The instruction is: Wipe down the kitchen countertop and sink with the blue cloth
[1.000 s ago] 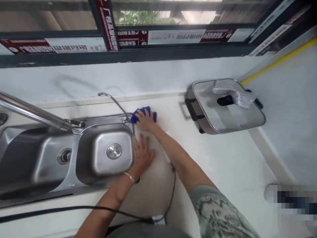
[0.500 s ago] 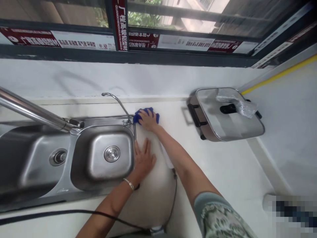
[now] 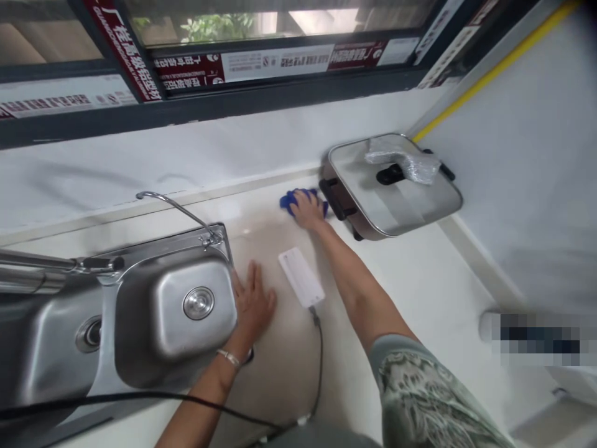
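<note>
My right hand (image 3: 308,210) presses a bunched blue cloth (image 3: 291,200) onto the white countertop (image 3: 396,292), its fingers bent over the cloth. The cloth is beside the black handle of a lidded electric pan (image 3: 401,205). My left hand (image 3: 254,303) lies flat at the right rim of the steel sink (image 3: 175,364), fingers spread, holding nothing. Between my two arms a white rectangular device (image 3: 301,277) with a cable plugged into it rests on the counter.
A slim curved tap (image 3: 180,211) rises at the sink's back right corner, and a thicker steel faucet (image 3: 60,264) reaches over the left basin. A black cable (image 3: 153,395) crosses the foreground. Clear plastic wrap (image 3: 405,158) lies on the pan lid. Behind is a window frame (image 3: 261,102).
My right hand has slid the blue cloth rightward along the counter, from beside the tap to the pan's handle. My left hand stays by the sink rim. The view has turned right.
</note>
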`<act>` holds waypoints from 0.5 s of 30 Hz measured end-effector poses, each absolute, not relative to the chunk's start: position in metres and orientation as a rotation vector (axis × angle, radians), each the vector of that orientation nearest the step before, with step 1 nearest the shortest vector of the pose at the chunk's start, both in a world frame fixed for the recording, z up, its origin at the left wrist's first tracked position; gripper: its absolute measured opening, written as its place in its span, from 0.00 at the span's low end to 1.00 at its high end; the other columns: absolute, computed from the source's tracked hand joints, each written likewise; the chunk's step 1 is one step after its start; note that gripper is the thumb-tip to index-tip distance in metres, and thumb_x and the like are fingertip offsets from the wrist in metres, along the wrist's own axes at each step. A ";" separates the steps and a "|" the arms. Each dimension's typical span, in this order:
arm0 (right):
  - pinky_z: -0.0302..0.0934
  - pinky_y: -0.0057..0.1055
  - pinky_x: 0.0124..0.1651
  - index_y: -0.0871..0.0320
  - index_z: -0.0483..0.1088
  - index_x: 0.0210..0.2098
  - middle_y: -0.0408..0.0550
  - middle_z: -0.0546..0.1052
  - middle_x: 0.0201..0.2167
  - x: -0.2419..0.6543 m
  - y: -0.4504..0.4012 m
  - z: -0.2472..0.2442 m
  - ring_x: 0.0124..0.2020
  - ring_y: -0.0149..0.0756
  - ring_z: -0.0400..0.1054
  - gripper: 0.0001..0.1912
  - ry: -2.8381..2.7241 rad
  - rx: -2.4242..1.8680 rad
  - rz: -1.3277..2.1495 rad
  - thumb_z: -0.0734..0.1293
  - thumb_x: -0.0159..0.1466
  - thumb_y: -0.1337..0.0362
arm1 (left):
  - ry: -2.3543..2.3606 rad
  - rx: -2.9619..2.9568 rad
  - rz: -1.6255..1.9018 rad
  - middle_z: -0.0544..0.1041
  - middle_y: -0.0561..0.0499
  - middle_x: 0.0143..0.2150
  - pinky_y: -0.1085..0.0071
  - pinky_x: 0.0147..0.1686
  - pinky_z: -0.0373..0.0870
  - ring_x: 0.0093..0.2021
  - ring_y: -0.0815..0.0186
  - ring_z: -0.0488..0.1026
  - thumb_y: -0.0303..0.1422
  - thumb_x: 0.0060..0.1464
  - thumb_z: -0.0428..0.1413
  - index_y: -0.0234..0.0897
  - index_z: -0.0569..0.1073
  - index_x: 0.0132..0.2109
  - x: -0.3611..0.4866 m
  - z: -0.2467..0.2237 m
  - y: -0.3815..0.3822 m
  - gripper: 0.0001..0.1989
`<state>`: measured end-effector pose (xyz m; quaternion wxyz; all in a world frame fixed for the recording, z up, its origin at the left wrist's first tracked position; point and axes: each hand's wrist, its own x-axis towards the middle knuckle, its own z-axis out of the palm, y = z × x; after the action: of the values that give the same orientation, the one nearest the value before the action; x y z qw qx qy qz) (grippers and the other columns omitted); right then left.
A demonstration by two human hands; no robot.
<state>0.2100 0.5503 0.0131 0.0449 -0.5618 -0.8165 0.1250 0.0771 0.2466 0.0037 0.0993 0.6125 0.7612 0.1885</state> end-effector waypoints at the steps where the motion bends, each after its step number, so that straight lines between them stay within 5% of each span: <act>1: 0.48 0.61 0.71 0.54 0.56 0.73 0.48 0.53 0.76 0.228 0.546 0.013 0.74 0.56 0.44 0.31 -2.487 -1.760 0.380 0.49 0.75 0.52 | 2.252 1.801 0.564 0.53 0.44 0.78 0.35 0.74 0.42 0.77 0.42 0.19 0.39 0.63 0.51 0.30 0.57 0.74 0.077 0.004 0.247 0.36; 15: 0.41 0.57 0.72 0.50 0.66 0.67 0.43 0.59 0.74 0.356 0.364 0.003 0.74 0.53 0.46 0.25 -2.490 -1.692 0.222 0.52 0.75 0.56 | 2.245 1.764 0.514 0.50 0.42 0.78 0.37 0.74 0.38 0.77 0.35 0.25 0.42 0.64 0.48 0.28 0.55 0.75 0.079 0.012 0.252 0.37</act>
<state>0.3562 0.3643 0.0034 0.0611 -0.5595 -0.8233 0.0736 0.0791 0.2525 0.0121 0.1199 0.6037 0.7683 0.1757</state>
